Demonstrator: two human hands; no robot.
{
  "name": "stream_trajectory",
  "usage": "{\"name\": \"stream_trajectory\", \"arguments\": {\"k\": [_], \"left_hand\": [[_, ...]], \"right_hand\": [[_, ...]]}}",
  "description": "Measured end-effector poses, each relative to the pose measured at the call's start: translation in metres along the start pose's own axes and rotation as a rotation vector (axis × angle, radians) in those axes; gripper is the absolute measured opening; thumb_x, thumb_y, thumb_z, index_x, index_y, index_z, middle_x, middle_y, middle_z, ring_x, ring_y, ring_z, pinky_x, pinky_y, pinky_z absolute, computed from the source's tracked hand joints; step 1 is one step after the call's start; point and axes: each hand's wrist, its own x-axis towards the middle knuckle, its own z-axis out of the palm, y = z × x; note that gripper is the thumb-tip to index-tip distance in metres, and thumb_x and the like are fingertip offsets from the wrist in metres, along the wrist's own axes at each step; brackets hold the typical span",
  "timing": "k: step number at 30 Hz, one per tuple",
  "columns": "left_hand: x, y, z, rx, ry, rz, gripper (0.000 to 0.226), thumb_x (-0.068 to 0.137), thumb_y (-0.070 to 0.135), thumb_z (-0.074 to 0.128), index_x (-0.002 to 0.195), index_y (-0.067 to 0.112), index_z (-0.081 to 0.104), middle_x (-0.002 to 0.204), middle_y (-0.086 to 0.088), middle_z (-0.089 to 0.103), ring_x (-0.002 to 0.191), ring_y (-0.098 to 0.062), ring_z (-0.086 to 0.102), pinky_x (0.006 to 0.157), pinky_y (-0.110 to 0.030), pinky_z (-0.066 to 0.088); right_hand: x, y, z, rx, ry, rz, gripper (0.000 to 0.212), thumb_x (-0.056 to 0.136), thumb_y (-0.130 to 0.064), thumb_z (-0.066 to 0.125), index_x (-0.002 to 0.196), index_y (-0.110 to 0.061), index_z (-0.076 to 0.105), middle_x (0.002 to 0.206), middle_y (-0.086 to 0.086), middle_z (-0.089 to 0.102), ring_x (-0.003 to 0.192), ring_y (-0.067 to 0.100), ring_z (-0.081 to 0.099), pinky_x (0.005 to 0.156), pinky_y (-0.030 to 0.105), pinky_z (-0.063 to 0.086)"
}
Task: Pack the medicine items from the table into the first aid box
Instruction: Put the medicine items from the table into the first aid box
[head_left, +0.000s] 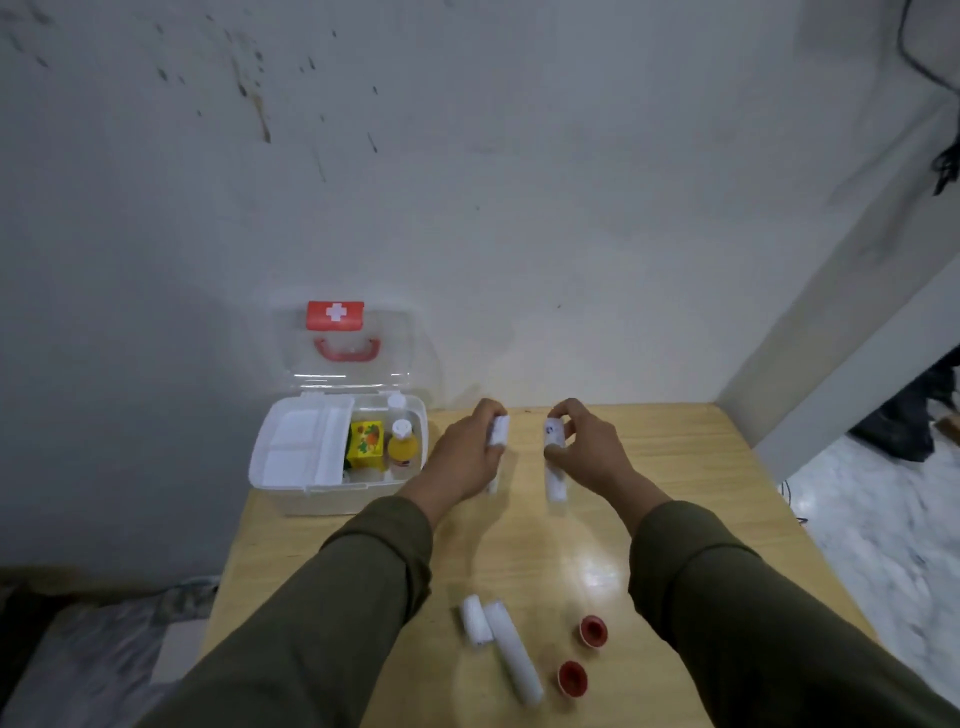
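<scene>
The first aid box (291, 486) is white with a see-through lid, a red handle (347, 349) and a red tag with a white cross (335, 315). Inside sit a yellow packet (366, 439) and an orange-yellow bottle (403, 448). The table (675, 467) is light wood. Two small caps (593, 630) are red.

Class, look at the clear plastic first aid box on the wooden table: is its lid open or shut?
Open. The clear plastic first aid box has its lid standing upright against the wall, exposing the items inside.
</scene>
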Motion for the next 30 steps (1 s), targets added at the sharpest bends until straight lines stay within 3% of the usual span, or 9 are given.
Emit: {"name": "stream_trajectory", "arguments": {"k": [4,11,16,21,26,30], "left_hand": [[-0.011,-0.001,-0.031,-0.02,0.042,0.112,0.022,0.094,0.023,0.048,0.114,0.022,0.04,0.1,-0.009,0.062,0.088,-0.027,0.059,0.077,-0.041,0.051],[-0.031,-0.028,-0.082,-0.022,0.102,0.118,0.028,0.093,0.021,0.053,0.117,0.027,0.039,0.11,-0.004,0.059,0.09,-0.019,0.056,0.079,-0.036,0.054],[-0.038,-0.053,-0.11,-0.019,0.122,0.053,0.031,0.093,0.022,0.055,0.118,0.028,0.038,0.119,-0.005,0.06,0.092,-0.013,0.053,0.076,-0.023,0.043],[-0.046,-0.071,-0.119,-0.01,0.103,0.028,0.028,0.091,0.02,0.058,0.111,0.025,0.04,0.116,-0.006,0.061,0.091,-0.013,0.055,0.076,-0.021,0.045],[-0.05,-0.083,-0.116,0.008,0.076,0.03,0.025,0.091,0.018,0.058,0.106,0.027,0.04,0.116,-0.005,0.061,0.09,-0.012,0.056,0.079,-0.02,0.045],[-0.05,-0.092,-0.113,-0.006,0.065,0.031,0.021,0.092,0.017,0.057,0.103,0.028,0.043,0.112,-0.004,0.063,0.089,-0.012,0.056,0.076,-0.018,0.044]], "right_hand": [[-0.008,-0.035,0.008,0.052,0.112,-0.03,0.034,0.078,-0.01,0.067,0.105,-0.018,0.049,0.094,0.007,0.06,0.08,0.021,0.061,0.071,0.035,0.055],[-0.016,-0.089,0.037,0.125,0.164,-0.088,0.035,0.078,-0.009,0.068,0.098,-0.024,0.044,0.096,0.004,0.056,0.088,0.022,0.06,0.072,0.034,0.055],[-0.018,-0.115,0.06,0.147,0.151,-0.116,0.034,0.079,-0.009,0.069,0.098,-0.023,0.045,0.096,0.003,0.055,0.087,0.023,0.061,0.074,0.034,0.056],[-0.02,-0.127,0.078,0.151,0.141,-0.131,0.032,0.081,-0.008,0.068,0.098,-0.021,0.045,0.095,0.003,0.055,0.08,0.022,0.062,0.069,0.027,0.053],[-0.02,-0.127,0.092,0.092,0.116,-0.138,0.029,0.081,-0.008,0.068,0.101,-0.016,0.048,0.094,0.003,0.059,0.083,0.023,0.063,0.077,0.037,0.058],[-0.02,-0.125,0.101,0.081,0.088,-0.148,0.026,0.082,-0.009,0.066,0.101,-0.014,0.049,0.095,0.002,0.057,0.085,0.021,0.061,0.076,0.033,0.056]]}}
